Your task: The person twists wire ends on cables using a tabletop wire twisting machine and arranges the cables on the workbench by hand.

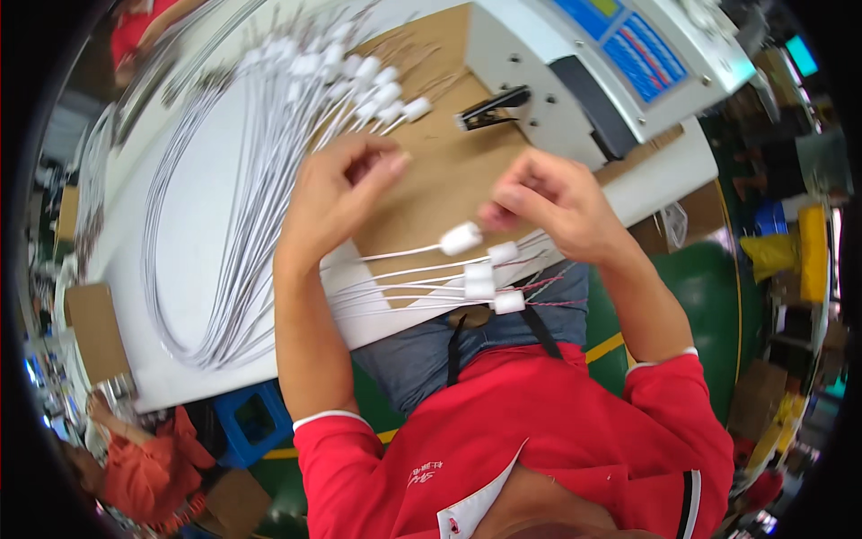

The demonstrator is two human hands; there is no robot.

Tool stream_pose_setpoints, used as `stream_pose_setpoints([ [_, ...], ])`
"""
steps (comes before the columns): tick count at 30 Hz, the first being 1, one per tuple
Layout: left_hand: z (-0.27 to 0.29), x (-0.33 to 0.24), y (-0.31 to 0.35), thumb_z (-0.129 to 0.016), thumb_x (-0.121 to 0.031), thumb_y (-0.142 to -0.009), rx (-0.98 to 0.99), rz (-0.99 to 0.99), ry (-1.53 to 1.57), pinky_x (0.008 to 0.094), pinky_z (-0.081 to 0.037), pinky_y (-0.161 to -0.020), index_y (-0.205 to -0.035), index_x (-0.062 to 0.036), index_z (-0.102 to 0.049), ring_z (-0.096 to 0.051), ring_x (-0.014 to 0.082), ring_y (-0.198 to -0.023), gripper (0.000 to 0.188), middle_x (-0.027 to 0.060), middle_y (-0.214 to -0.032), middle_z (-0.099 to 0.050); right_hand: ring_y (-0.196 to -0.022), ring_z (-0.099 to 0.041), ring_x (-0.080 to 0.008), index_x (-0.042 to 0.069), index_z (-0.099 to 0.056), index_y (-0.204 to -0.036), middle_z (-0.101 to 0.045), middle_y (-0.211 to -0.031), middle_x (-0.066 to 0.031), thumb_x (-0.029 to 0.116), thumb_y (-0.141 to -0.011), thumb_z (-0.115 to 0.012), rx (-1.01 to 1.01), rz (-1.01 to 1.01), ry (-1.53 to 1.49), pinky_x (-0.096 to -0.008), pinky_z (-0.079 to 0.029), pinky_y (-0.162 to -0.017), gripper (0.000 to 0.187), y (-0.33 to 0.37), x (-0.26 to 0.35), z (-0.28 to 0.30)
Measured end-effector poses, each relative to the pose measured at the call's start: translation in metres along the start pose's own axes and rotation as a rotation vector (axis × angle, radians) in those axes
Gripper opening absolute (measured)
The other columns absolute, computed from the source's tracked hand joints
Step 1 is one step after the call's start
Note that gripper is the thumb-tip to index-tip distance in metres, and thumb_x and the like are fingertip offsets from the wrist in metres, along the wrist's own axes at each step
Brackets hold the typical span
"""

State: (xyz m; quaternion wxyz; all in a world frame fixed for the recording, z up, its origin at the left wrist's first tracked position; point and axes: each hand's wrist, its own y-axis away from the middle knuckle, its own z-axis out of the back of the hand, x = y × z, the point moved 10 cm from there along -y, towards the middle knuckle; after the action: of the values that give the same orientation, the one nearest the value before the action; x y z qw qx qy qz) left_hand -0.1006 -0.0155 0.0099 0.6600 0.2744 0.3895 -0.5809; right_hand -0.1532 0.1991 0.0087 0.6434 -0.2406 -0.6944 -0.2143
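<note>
Around the frame's centre, my slim white cables [404,251] end in chunky white cylinders [479,287] with thin reddish wires [543,285]. Beyond, my right hand [557,202] and left hand [337,193] curl; I can't tell whether either grips anything. A bigger cable bundle [283,153] fills the upper left.

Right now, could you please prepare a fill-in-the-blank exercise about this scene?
1. The small cylinders on the cables are coloured ____.
2. The machine stands nearer the ____ hand than the left hand.
3. The person's shirt is mainly ____.
4. The plastic stool is ____ in colour.

Missing words: white; right; red; blue.
</note>
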Motion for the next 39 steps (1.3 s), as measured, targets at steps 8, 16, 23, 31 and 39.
stream_pose_setpoints([
  [8,0.041,0.042,-0.001,-0.071,-0.012,-0.093,-0.418,0.135,-0.333,0.0370,-0.054,-0.074,-0.098,-0.0001,-0.072,-0.068,0.0255,-0.077,0.013,0.0143,-0.088,-0.073,-0.101,-0.071,-0.0236,0.001,-0.069,-0.104,-0.076,-0.104,-0.0117,0.008,-0.090,-0.077,0.047,0.052,0.592,-0.0376,-0.055,-0.091,0.018,0.038,0.006,0.008],
  [16,-0.009,0.023,-0.006,-0.078,-0.015,-0.086,-0.342,-0.148,-0.483,0.0451,-0.053,-0.084,-0.096,-0.0017,-0.075,-0.066,0.0356,-0.096,0.018,0.0150,-0.091,-0.069,-0.104,-0.069,-0.0347,0.002,-0.070,-0.103,-0.075,-0.105,-0.0141,-0.001,-0.078,-0.081,0.034,0.391,0.845,-0.0431,-0.054,-0.091,0.027,0.038,0.050,-0.022],
  [23,-0.006,0.025,-0.005,-0.075,-0.013,-0.086,-0.371,-0.176,-0.610,0.0465,-0.053,-0.082,-0.095,-0.0042,-0.072,-0.065,0.0356,-0.095,0.013,0.0141,-0.095,-0.068,-0.099,-0.070,-0.0325,0.000,-0.070,-0.102,-0.075,-0.103,-0.0145,-0.002,-0.079,-0.081,0.059,0.393,0.870,-0.0406,-0.055,-0.087,0.025,0.027,0.046,-0.030],
  [31,0.027,-0.003,0.006,-0.073,-0.006,-0.089,-0.607,-0.283,-0.317,0.0391,-0.053,-0.068,-0.108,-0.0037,-0.068,-0.066,0.0278,-0.076,0.020,0.0134,-0.095,-0.067,-0.097,-0.071,-0.0269,-0.001,-0.071,-0.107,-0.075,-0.101,-0.0132,0.004,-0.087,-0.079,-0.077,0.268,0.737,-0.0359,-0.055,-0.087,0.022,0.007,0.043,-0.019],
  [39,-0.004,-0.071,0.032,-0.085,-0.001,-0.079,-0.505,-0.606,-0.301,0.0283,-0.047,-0.057,-0.129,-0.0039,-0.065,-0.057,0.0171,-0.068,0.053,0.0094,-0.096,-0.066,-0.090,-0.067,-0.0097,0.000,-0.073,-0.109,-0.072,-0.095,-0.0034,0.015,-0.097,-0.077,-0.368,0.162,-0.139,-0.0257,-0.054,-0.080,0.019,-0.037,0.022,0.019],
])
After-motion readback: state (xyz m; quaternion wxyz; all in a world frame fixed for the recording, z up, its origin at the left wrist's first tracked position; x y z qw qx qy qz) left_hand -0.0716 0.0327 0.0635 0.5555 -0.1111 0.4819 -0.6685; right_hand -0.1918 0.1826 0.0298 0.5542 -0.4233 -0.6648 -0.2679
